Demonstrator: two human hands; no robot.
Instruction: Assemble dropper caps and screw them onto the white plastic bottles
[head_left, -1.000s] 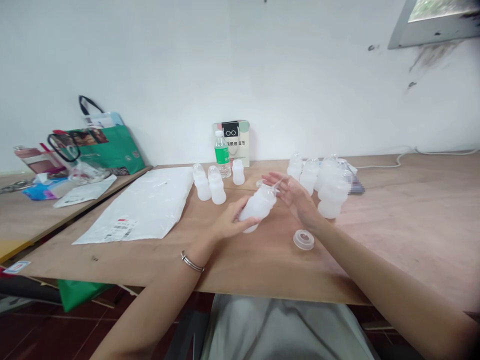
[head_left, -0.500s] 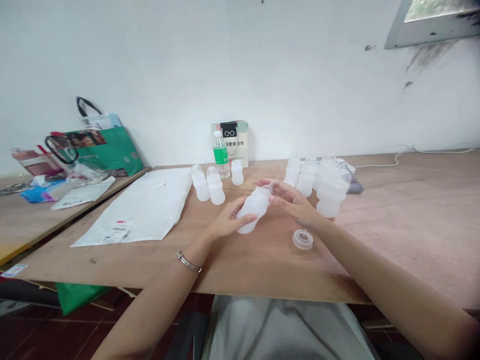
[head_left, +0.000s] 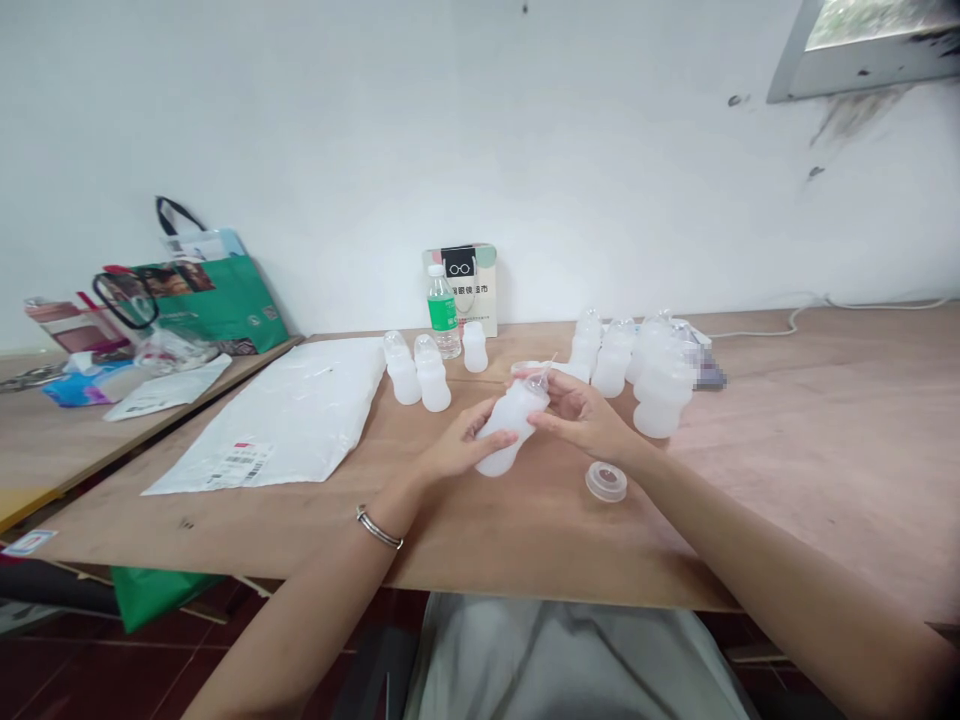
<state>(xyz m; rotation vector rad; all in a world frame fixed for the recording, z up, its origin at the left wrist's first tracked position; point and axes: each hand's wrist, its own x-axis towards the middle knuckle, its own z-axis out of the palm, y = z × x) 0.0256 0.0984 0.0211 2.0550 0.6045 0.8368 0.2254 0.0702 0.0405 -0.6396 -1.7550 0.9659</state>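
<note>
A frosted white baby bottle [head_left: 508,428] is tilted over the table, its top leaning up to the right. My left hand [head_left: 463,440] is wrapped round its body, thumb across the front. Around the neck, my right hand [head_left: 583,412] has its fingers and thumb closed at the collar. A clear teat [head_left: 541,374] with a thin pointed tip sticks up there; the far fingers are partly hidden behind it. Below my right hand, a clear round cap [head_left: 606,482] lies on the table.
Two capped bottles [head_left: 417,372] and an uncapped bottle [head_left: 475,348] stand left of centre, several more [head_left: 664,385] to the right. Behind are a water bottle [head_left: 442,312] and a paper bag [head_left: 480,285]. A white mailing bag [head_left: 285,410] lies left; a green bag [head_left: 217,300] stands beyond.
The thumb of my right hand has shifted down a little along the neck, and its fingers have curled closer to the collar. The bottle has moved slightly right and down.
</note>
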